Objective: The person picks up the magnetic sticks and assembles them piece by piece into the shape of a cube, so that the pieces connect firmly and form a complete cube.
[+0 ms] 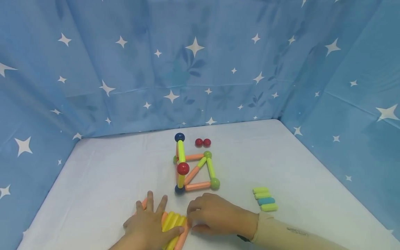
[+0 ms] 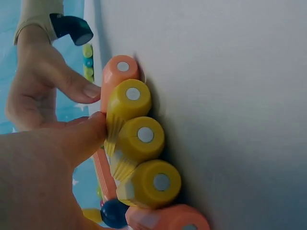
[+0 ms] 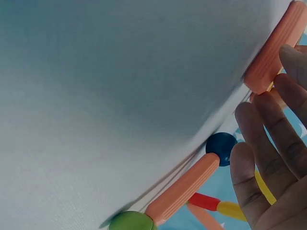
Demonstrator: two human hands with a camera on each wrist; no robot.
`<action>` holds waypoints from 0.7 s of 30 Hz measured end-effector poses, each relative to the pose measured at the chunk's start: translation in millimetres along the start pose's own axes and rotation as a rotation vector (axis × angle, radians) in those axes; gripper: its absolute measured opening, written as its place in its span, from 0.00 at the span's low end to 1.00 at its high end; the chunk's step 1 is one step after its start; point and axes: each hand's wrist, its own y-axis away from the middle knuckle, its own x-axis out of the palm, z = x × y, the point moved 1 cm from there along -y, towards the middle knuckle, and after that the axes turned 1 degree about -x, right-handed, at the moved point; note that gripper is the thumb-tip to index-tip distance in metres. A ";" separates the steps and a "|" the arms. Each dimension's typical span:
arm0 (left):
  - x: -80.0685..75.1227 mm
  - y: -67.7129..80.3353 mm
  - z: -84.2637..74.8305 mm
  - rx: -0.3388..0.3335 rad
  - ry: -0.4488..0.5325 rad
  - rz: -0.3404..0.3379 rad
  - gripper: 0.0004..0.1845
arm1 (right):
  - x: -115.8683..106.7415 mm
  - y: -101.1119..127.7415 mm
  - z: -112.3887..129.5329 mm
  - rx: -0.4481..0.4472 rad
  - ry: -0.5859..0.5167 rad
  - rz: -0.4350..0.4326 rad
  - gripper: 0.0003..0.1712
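A person's two hands meet over a row of magnetic rods (image 1: 173, 225) lying side by side at the near edge of a white table (image 1: 93, 187). The left wrist view shows three yellow rods (image 2: 139, 139) in the middle and one orange rod at each end of the row, five ends in all, each with a round silver cap.

The left hand (image 1: 150, 224) lies flat on the row, fingers straight and spread, its thumb pressing the yellow rods. The right hand (image 1: 215, 215) sits just beside the row's right end, fingers curled downward and the thumb tip touching the outermost orange rod (image 2: 117, 76); whether it actually grips the rod cannot be told.

Just beyond the hands stands a frame of rods and balls (image 1: 193, 170): two dark blue balls, one red ball and three green balls are visible as joints between orange and yellow-green rods. Two loose red balls (image 1: 202, 142) touch each other behind it. To the right lie four short pieces (image 1: 264, 199) in a stack, three light green and one blue.

Small writing shows on the right sleeve (image 1: 281, 234) but is too small to read. A blue star-printed cloth (image 1: 200, 69) walls the table on three sides.
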 end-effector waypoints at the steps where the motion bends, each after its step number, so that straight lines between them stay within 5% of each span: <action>1: 0.7 -0.5 -2.3 0.007 -0.001 -0.004 0.66 | 0.4 -0.8 0.1 -0.009 0.008 -0.007 0.08; 7: -12.8 -1.9 -11.2 0.016 -0.018 -0.021 0.70 | 3.3 -0.3 -2.1 -0.019 0.009 -0.004 0.07; 10: -48.6 2.8 -16.0 0.020 -0.078 -0.086 0.70 | 4.1 1.7 -3.3 -0.020 0.013 0.023 0.07; 12: -81.7 7.2 -21.1 0.065 -0.132 -0.224 0.64 | 3.2 4.5 -5.3 -0.010 0.009 0.053 0.07; 14: -112.0 9.2 -27.5 0.186 -0.117 -0.418 0.50 | 0.2 8.4 -8.6 0.006 -0.001 0.086 0.07; 17: -139.6 0.5 -37.8 0.498 -0.025 -0.628 0.27 | -5.9 16.3 -17.0 0.039 -0.008 0.111 0.07; 19: -143.7 -11.7 -41.5 0.684 0.038 -0.611 0.19 | -10.1 20.6 -24.2 0.061 -0.007 0.123 0.06; 21: -142.0 -24.0 -42.7 0.769 0.074 -0.519 0.15 | -12.9 25.1 -32.6 0.082 0.015 0.119 0.04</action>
